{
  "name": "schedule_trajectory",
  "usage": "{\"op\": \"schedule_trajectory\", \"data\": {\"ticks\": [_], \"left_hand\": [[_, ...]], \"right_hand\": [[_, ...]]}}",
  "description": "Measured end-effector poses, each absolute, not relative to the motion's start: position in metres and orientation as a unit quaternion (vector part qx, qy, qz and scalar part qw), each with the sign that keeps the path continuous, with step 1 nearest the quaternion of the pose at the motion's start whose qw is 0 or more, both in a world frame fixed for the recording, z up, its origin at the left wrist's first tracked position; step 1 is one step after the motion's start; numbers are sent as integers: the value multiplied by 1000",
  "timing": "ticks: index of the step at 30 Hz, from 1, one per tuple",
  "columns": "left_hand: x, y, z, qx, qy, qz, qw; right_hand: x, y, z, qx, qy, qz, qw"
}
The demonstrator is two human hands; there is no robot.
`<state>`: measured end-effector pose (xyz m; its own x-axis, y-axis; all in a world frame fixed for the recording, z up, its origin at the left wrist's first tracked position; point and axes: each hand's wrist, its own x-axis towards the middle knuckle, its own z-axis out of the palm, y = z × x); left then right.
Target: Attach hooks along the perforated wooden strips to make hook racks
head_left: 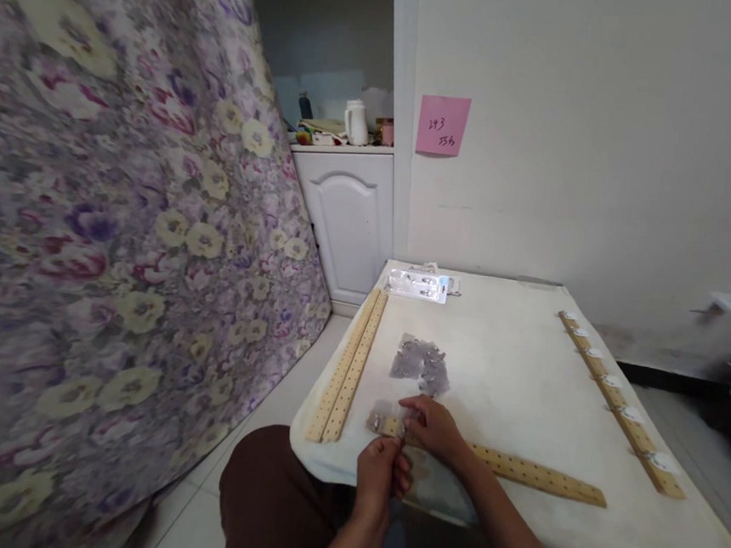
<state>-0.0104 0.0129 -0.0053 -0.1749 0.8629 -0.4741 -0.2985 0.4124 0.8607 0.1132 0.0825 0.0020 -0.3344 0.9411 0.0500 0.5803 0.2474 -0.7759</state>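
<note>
A wooden strip with rows of holes (536, 474) lies along the near edge of the table, its left end under my hands. On that end sits a small clear piece with a shiny metal part (378, 422). My left hand (379, 470) is closed at the strip's near edge, fingertips pinched together. My right hand (432, 426) reaches over the strip from the right, its thumb and fingers closed around a small spot close to the left fingertips. What the fingers hold is too small to make out. Just beyond lies a pile of clear pieces with metal parts (422, 362).
Two more perforated strips (350, 366) lie side by side at the left. Another strip (611, 389) at the right carries several white pieces. Clear packaging (416, 285) lies at the table's (501, 337) far edge. A flowered curtain (145, 229) hangs on the left.
</note>
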Motion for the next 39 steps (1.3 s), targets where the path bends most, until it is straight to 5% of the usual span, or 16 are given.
{"op": "schedule_trajectory", "data": {"ticks": [39], "left_hand": [[-3, 16, 1, 237, 624, 456, 588]], "right_hand": [[118, 93, -6, -504, -698, 415, 294]]}}
